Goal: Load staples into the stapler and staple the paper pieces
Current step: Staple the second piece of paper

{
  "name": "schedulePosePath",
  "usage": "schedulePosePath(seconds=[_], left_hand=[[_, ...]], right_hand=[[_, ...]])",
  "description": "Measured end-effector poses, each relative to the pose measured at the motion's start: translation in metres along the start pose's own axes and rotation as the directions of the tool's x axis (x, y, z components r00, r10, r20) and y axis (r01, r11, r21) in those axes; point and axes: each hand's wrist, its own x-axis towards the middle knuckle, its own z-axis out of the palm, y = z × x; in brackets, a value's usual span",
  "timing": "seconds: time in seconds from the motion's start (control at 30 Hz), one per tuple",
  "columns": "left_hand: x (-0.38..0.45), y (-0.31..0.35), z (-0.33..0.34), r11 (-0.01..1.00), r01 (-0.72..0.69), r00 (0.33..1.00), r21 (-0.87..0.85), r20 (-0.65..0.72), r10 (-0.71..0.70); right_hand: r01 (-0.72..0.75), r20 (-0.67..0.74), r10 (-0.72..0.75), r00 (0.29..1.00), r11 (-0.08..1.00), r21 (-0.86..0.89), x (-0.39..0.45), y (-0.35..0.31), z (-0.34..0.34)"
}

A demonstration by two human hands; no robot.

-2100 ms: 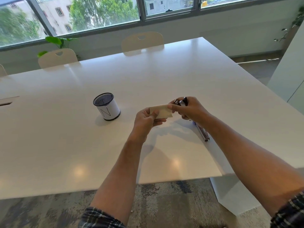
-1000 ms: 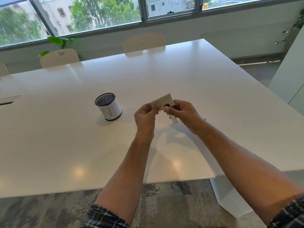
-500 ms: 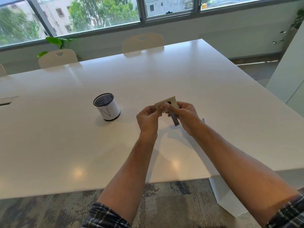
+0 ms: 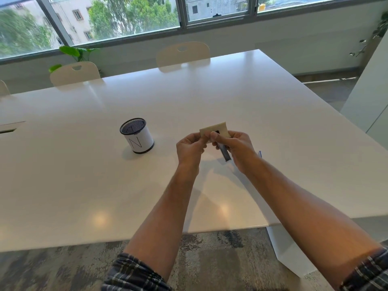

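Observation:
A small cream stack of paper pieces is held above the white table between both hands. My left hand pinches its left edge with thumb and fingers. My right hand grips a dark stapler, whose head sits over the paper's lower edge; the stapler's rear end points down toward me. Most of the stapler is hidden by my right fingers and the paper.
A black mesh pen cup with a white label stands left of my hands. A small blue-edged item lies on the table behind my right wrist. Two chairs stand at the far edge. The table's near edge is close below my forearms.
The hands rose from the table and tilted the paper up toward me. The stapler, earlier behind the paper, now has its head over the paper's lower edge. In the last half second little moved.

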Motion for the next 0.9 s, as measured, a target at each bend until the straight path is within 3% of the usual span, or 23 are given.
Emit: schedulePosePath(seconds=[0.23, 0.33, 0.57, 0.9], left_hand=[[-0.011, -0.002, 0.006, 0.996, 0.073, 0.976, -0.060, 0.209, -0.059], [-0.012, 0.001, 0.009, 0.976, 0.124, 0.960, -0.178, 0.270, -0.073], [-0.016, -0.001, 0.022, 0.928, 0.166, 0.970, -0.333, 0.223, -0.094], [-0.022, 0.003, 0.029, 0.936, 0.117, 0.988, -0.333, 0.135, -0.076]], right_hand=[[-0.041, -0.081, 0.045, 0.996, 0.998, 0.051, 0.000, 0.001, 0.004], [-0.047, -0.102, 0.056, 0.993, 0.995, 0.083, -0.002, 0.002, 0.007], [-0.045, -0.173, 0.064, 0.983, 0.993, 0.109, -0.003, 0.001, 0.012], [-0.020, -0.238, 0.051, 0.970, 0.991, 0.129, -0.010, -0.009, 0.020]])
